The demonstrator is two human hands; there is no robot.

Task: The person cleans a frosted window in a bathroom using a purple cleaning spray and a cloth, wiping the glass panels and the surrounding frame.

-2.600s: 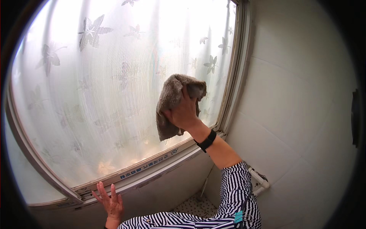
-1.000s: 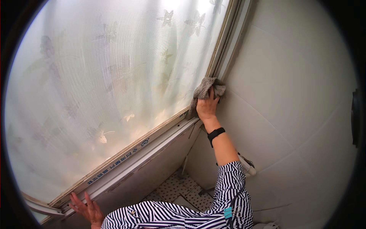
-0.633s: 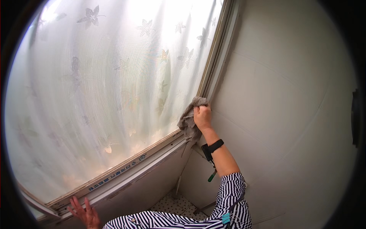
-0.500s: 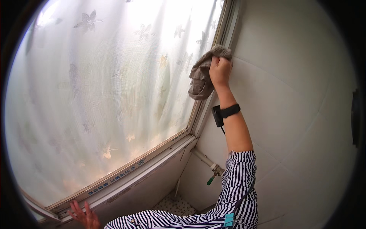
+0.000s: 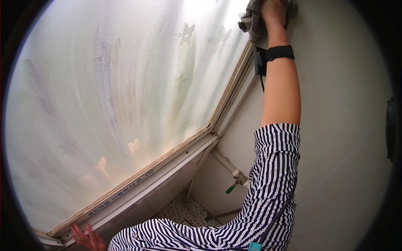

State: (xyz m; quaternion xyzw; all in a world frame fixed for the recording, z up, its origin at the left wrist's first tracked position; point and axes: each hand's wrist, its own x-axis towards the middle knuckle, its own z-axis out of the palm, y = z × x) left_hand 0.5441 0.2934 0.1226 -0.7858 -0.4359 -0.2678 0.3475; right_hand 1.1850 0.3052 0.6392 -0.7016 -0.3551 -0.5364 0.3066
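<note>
At the top of the view, my right hand [image 5: 274, 13] is closed round a crumpled grey-brown cloth [image 5: 251, 21]. The cloth lies against the upright side of the window frame [image 5: 233, 85], where it meets the wall; its upper part is cut off by the view's edge. A black strap with a small black box [image 5: 260, 62] sits on my right wrist. Down at the lower left, my left hand [image 5: 88, 239] rests on the lower window rail [image 5: 125, 205] with its fingers apart and nothing in them.
Behind the window pane hangs a pale sheer curtain [image 5: 138, 83] with leaf and butterfly shapes. A pale tiled wall [image 5: 339, 125] stands on the right. Below the sill corner, a pipe with a green-handled valve [image 5: 234, 186] juts out near my sleeve. Speckled floor tiles [image 5: 180, 209] show underneath.
My right hand has moved up along the frame with the cloth, its arm now stretched farther. My left hand stays on the lower rail. The view has shifted slightly.
</note>
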